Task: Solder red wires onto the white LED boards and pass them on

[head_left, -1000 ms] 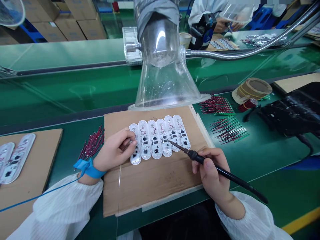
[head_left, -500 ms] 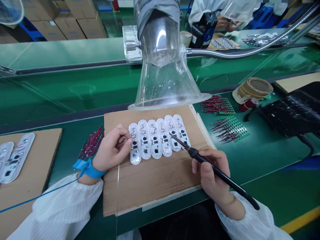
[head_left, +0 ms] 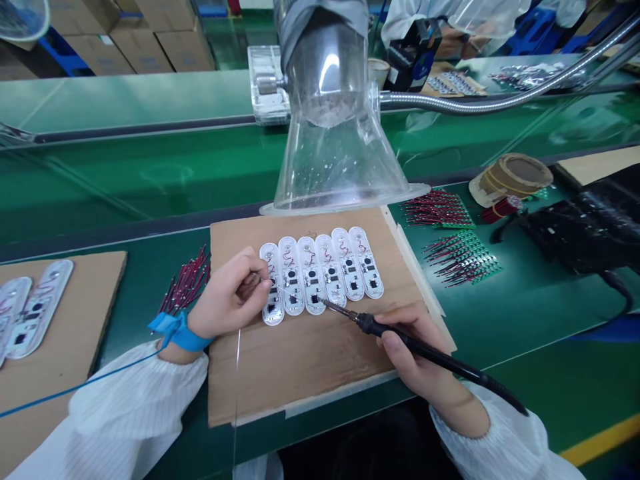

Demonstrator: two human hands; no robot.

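Observation:
My right hand [head_left: 417, 350] grips a soldering iron [head_left: 367, 324] by its black handle. The iron's tip is at the lower part of the third white circuit board [head_left: 311, 277] from the left; whether it touches cannot be made out. Several such rounded boards, with black chips and red wires, lie side by side on a cardboard sheet [head_left: 300, 367]. My left hand [head_left: 233, 293], closed in a pinch beside the leftmost board [head_left: 273, 313], holds a thin solder wire [head_left: 238, 367]. One end reaches over the boards; the rest hangs below the hand. A blue strap [head_left: 183, 332] circles my left wrist.
A clear funnel-shaped fume hood [head_left: 340, 160] hangs above the boards. Dark red wires [head_left: 185, 283] lie left of the cardboard, with green wired boards [head_left: 465, 257] at right. A round tub [head_left: 513, 179] stands behind them. Across the bench, a person's hands [head_left: 457, 43] are visible.
The soldering iron has moved left and slightly down, from the fifth board to the third. My left hand has shifted slightly right, and the solder wire now shows over the boards.

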